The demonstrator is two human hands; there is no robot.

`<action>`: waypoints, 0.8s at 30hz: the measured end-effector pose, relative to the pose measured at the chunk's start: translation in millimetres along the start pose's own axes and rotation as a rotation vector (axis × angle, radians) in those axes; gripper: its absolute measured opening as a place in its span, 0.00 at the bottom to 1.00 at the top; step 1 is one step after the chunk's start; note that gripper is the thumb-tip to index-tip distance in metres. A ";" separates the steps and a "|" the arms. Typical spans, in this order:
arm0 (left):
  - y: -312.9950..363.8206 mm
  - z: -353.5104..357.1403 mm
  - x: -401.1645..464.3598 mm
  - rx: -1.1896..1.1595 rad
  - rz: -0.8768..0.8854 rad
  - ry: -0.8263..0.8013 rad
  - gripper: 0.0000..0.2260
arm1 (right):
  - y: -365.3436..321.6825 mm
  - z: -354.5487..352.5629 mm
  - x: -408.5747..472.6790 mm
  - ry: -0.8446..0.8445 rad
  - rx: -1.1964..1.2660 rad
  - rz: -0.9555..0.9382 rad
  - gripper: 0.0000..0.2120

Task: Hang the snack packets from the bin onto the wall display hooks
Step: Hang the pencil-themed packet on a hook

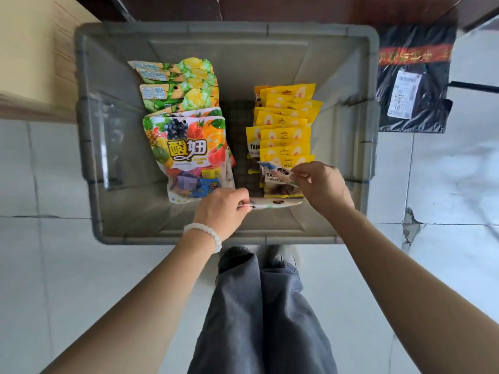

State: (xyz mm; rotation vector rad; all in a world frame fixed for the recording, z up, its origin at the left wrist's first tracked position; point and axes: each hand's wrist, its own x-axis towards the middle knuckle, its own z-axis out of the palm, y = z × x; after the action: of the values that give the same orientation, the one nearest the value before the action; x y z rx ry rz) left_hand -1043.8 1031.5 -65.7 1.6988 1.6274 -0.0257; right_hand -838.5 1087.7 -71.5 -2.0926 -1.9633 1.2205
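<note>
Reaching down into the grey bin (91, 147), I pinch one end of a flat packet (275, 203) with my left hand (220, 209), its fingers curled round it near the bin's near wall. My right hand (322, 184) pinches the top of another packet (275, 171) over the yellow packets (286, 122) (stacked on the right). Fruit-print packets (189, 147) lie left. A black parcel (413, 79) sits on the floor outside.
</note>
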 end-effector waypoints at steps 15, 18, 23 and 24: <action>150.7 -242.3 -184.8 0.124 -0.131 0.517 0.09 | -202.8 -240.5 -159.9 0.279 -0.047 -0.477 0.05; 182.0 -302.1 -213.4 0.146 -0.158 0.570 0.07 | -246.4 -292.9 -192.4 0.298 -0.053 -0.527 0.07; 224.0 -396.1 -265.6 0.158 -0.143 0.735 0.08 | -311.3 -378.9 -241.9 0.379 -0.132 -0.639 0.08; 231.6 -413.6 -276.2 0.160 -0.139 0.776 0.10 | -324.5 -395.3 -250.6 0.412 -0.156 -0.668 0.08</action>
State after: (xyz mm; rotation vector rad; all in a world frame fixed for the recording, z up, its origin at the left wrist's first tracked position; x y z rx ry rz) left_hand -1093.1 1041.4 480.6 1.8287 2.3522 0.5055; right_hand -871.4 1129.4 495.5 -1.3676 -2.2913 0.4836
